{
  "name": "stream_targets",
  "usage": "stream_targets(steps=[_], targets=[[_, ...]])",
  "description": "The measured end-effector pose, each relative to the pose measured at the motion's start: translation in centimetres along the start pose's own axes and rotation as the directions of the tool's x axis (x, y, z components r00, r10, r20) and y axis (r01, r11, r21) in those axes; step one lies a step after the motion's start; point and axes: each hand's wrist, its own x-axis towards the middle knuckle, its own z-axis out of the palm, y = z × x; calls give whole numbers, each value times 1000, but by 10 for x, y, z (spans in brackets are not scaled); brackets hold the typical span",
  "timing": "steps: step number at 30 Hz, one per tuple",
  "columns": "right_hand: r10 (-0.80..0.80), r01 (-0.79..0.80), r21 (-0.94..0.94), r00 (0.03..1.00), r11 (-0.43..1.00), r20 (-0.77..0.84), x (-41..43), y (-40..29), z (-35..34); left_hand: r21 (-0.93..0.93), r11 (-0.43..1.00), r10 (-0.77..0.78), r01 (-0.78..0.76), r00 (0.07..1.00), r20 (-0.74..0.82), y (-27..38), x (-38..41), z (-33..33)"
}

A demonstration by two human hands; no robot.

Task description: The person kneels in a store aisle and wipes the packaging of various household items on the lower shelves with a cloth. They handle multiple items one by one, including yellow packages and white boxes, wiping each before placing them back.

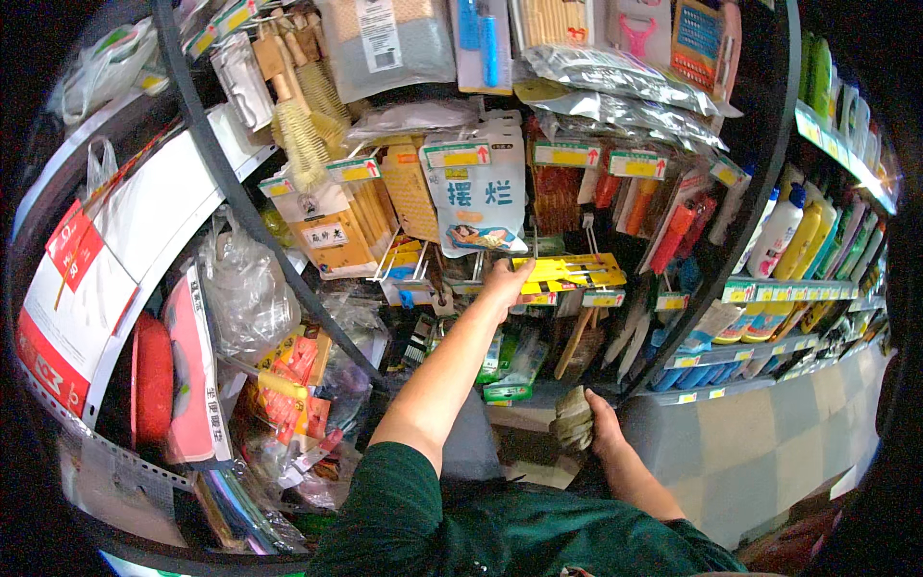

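My left hand [510, 283] reaches up to the store rack and grips the left end of some yellow carded packages [573, 274], which lie roughly level in front of the price tags. What is inside them is too small to tell. Lower down, my right hand [604, 420] holds a crumpled grey-beige bundle [573, 420] that looks like cloth or a work glove. Just above my left hand hangs a white pouch with blue characters [474, 195]. Bare metal display hooks [399, 267] stick out to the left of that hand.
Bristle brushes [299, 133] hang at the upper left. Clear plastic bags [245, 288] and a red basin-like object [151, 382] fill the left side. Shelves of bottles [777, 234] stand at the right, beside a tiled floor [771, 440]. Green packages [512, 364] hang low near my left forearm.
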Motion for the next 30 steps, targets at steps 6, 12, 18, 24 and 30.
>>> stream_targets(steps=[6, 12, 18, 24, 30], targets=[[-19, 17, -27, 999, 999, -51, 5, 3, -4, -134, 991, 6, -13, 999, -48, -14, -13, -3], [30, -30, -18, 999, 999, 12, 8, 10, -5, -217, 963, 158, -161, 987, -33, -31, -34, -19], [15, -15, 6, 1000, 1000, 6, 9, 22, -6, 178, 918, 388, -355, 895, -220, -66, -64, -64], [96, -85, 167, 994, 982, -59, 3, 31, 18, 46, 882, 438, -469, 780, -448, -29, -104, -95], [158, -140, 194, 984, 971, -80, 43, 66, 19, -88, 793, 493, -603, 720, -488, 17, -124, -77]])
